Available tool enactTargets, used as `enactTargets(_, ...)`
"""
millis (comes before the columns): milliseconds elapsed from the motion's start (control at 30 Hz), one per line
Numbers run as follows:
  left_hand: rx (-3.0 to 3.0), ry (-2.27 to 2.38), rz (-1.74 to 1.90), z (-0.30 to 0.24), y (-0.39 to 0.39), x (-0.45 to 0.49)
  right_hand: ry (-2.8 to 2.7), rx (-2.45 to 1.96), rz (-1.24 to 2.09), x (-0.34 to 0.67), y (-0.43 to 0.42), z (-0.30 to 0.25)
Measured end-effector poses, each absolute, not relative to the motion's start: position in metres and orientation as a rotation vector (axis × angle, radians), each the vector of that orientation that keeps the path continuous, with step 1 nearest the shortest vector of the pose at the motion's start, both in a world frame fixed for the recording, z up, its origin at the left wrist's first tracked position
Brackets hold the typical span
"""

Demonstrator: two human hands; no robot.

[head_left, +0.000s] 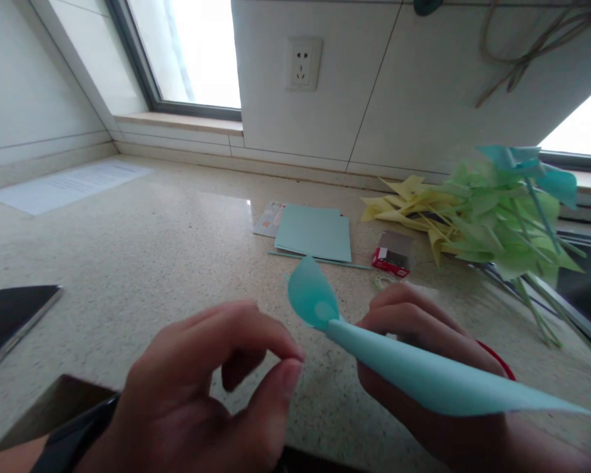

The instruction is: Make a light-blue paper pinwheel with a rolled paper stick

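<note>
A light blue paper pinwheel (414, 368), partly folded, has one curled blade raised and a long blade stretching to the lower right. My right hand (423, 328) is closed behind it and grips it; most of those fingers are hidden by the paper. To its left, my left hand (211, 374) is closed in a pinch, thumb tip against index fingertip, apart from the pinwheel. Whether anything small lies in that pinch is too hard to see. Beyond the hands are a stack of light blue paper squares (312, 230) and a thin light blue stick (320, 260).
Yellow pinwheels (408, 197), green pinwheels (502, 223) and a blue pinwheel (556, 171) are piled at the right beside a sink (581, 269). A small red box (391, 259) and a tape roll (385, 281) lie near my right hand. At left are a phone (14, 315) and a printed sheet (73, 184).
</note>
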State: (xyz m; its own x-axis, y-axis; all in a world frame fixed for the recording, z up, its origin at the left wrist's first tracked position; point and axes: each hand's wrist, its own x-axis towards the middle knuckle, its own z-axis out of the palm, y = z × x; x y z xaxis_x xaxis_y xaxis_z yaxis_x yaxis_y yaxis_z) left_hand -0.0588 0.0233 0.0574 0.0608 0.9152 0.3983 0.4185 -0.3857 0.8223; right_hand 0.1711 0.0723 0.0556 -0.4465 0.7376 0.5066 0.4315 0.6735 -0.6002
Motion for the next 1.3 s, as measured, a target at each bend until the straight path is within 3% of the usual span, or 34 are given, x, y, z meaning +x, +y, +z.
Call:
enactTargets(233,1.646,1.223,0.916,0.064,0.032,-0.054,-2.190,-0.703,0.209,0.187,0.084,0.038)
enactTargets(467,1.433,1.187,0.942,0.060,0.039,-0.049,-2.234,-0.687,0.118,0.183,0.087,0.038)
enactTargets(867,1.352,1.306,0.968,0.055,0.041,-0.045,-2.259,-0.666,0.158,0.182,0.088,0.039)
enactTargets(1300,1.731,1.410,1.017,0.042,0.038,-0.055,-2.236,-0.737,0.326,0.176,0.085,0.039)
